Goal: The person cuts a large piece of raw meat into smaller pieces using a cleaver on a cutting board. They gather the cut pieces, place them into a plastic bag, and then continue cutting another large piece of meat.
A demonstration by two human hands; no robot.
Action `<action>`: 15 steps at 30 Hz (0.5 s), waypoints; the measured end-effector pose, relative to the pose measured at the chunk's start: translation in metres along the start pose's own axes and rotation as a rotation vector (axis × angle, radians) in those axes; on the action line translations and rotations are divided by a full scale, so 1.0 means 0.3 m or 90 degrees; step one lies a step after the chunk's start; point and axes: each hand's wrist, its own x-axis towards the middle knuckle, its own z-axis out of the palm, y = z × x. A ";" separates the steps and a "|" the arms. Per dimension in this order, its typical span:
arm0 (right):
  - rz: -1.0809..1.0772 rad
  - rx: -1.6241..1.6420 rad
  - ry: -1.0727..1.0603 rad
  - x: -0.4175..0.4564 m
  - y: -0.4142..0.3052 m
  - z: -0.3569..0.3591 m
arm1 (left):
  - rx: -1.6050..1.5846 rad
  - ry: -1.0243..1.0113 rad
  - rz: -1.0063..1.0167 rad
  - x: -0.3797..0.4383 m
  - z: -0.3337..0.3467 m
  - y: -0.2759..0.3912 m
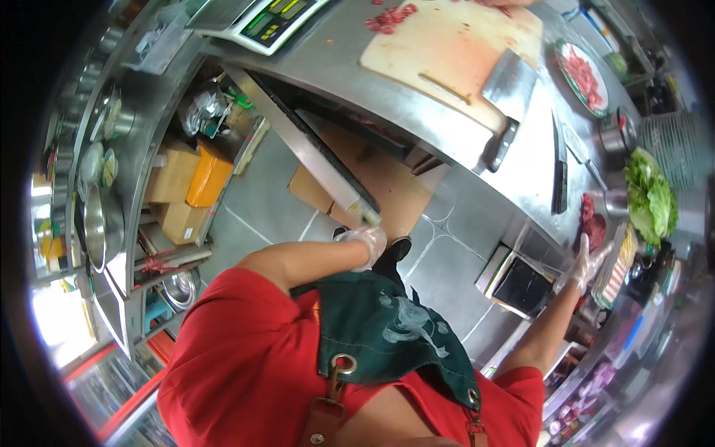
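My left hand [368, 246], in a clear plastic glove, is closed around the end of an open under-counter cabinet door [313, 156]. The door stands swung out over the tiled floor, and part of the dark interior [357, 117] shows behind it. At the right, my gloved right hand [581, 268] reaches to the steel counter's edge with fingers spread. Just beyond the fingertips lie pieces of raw red meat [593, 226]; whether the fingers touch them is unclear. A steel container [614, 202] and a head of lettuce [648, 193] are close by.
On the steel counter [335, 72] are a cutting board [435, 50], a cleaver [511, 84], a knife [559, 167], a plate of sliced meat [584, 75] and a digital scale [265, 25]. Cardboard [391, 190] lies on the floor. Boxes [173, 173] fill a left shelf.
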 end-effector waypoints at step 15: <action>-0.309 0.271 -0.457 -0.930 -0.764 0.438 | -0.289 0.411 -0.526 -0.624 0.279 -0.242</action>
